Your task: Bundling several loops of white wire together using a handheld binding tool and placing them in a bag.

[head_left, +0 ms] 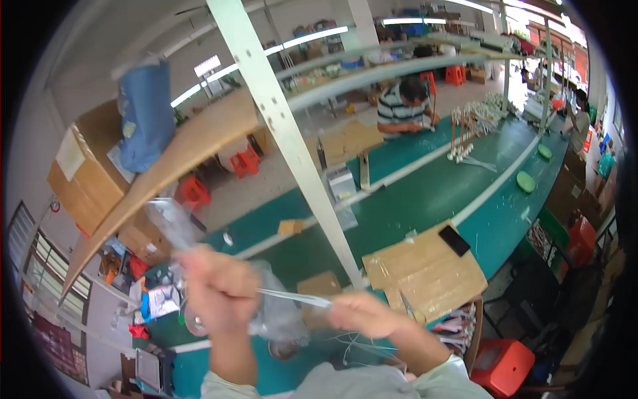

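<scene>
My left hand (222, 286), raised and slightly blurred, is closed in a fist. From its top sticks a piece of clear plastic (171, 225). White cords (292, 296) stretch between this fist and my right hand (362, 314), whose fingers are closed on their other end. More thin white strands (355, 344) hang below my right hand. Behind and below the cords lies a crumpled clear plastic bag (278, 312), partly hidden by my left hand. What else sits inside the left fist is hidden.
Before me runs a green worktable (425, 189) with a cardboard sheet (425, 271), a black phone (454, 241) and scissors (412, 307). A pale post (292, 143) rises beside a wooden shelf (179, 156). Across sits a person in a striped shirt (392, 110). A red stool (503, 367) stands lower right.
</scene>
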`<state>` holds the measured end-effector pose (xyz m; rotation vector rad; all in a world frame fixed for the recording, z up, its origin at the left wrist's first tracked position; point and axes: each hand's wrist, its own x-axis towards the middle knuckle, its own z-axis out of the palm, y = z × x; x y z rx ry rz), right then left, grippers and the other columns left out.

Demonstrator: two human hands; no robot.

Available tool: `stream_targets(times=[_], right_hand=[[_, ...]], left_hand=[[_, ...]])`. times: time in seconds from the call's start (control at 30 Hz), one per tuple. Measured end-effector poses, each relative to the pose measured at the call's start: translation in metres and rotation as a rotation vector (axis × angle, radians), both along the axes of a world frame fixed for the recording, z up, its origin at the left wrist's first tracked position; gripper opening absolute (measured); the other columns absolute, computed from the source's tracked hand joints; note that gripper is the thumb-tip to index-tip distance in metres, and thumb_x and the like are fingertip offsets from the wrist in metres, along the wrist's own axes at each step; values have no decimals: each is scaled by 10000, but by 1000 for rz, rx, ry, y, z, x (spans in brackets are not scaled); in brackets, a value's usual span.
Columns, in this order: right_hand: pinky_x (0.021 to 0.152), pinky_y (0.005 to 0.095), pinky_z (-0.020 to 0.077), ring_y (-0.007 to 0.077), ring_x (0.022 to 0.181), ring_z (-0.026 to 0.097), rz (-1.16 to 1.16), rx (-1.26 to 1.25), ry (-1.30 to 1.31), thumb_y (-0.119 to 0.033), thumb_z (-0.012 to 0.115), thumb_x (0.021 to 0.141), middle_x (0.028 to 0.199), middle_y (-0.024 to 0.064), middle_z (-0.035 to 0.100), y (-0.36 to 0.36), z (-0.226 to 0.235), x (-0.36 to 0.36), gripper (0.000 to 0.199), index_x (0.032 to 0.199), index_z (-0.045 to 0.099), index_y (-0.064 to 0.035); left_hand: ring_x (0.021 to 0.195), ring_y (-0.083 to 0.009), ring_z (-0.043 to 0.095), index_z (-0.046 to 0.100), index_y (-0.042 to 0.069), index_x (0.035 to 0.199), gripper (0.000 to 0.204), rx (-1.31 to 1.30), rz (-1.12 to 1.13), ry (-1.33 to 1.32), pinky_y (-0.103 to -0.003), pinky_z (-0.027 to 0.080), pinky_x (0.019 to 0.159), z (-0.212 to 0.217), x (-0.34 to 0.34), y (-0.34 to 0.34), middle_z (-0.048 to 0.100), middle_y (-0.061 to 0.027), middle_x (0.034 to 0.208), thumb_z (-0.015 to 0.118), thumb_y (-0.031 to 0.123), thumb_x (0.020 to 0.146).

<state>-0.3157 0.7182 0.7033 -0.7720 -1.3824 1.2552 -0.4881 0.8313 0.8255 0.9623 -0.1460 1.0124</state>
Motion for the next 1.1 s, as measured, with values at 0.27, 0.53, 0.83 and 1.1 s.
stream_targets(times=[0.27, 0.53, 0.83, 1.1], right_hand=[[442, 248, 334, 103, 467, 464, 229, -130, -197, -162, 512, 917, 578, 37, 540, -33, -52, 113, 226, 834, 612, 23], [430, 238, 315, 94, 438, 438, 256, -71, -261, -123, 512, 916, 573, 32, 550, -42, -67, 142, 212, 831, 626, 34], [528, 316, 439, 254, 572, 578, -296, 34, -766, -92, 564, 816, 653, 157, 596, -43, -86, 140, 109, 813, 637, -12], [413, 316, 417, 201, 489, 529, -56, 468, -1352, -129, 598, 609, 542, 44, 429, -32, 46, 37, 157, 659, 484, -33]], left_hand=[[463, -82, 150, 285, 115, 645, 369, 304, 325, 18, -255, 150, 443, 20, -204, 44, 191, 27, 561, 356, 215, 993], [528, -102, 165, 253, 114, 659, 353, 305, 470, 99, -266, 177, 500, 8, -317, 39, 189, 19, 633, 370, 192, 983], [509, -73, 212, 320, 136, 672, 359, -56, 1335, 579, -239, 185, 457, -45, -283, 53, 209, 45, 596, 478, 294, 954], [602, -122, 521, 570, 25, 721, 454, 403, 524, 982, -247, 402, 504, -104, -83, -10, 572, -56, 703, 385, 355, 972]])
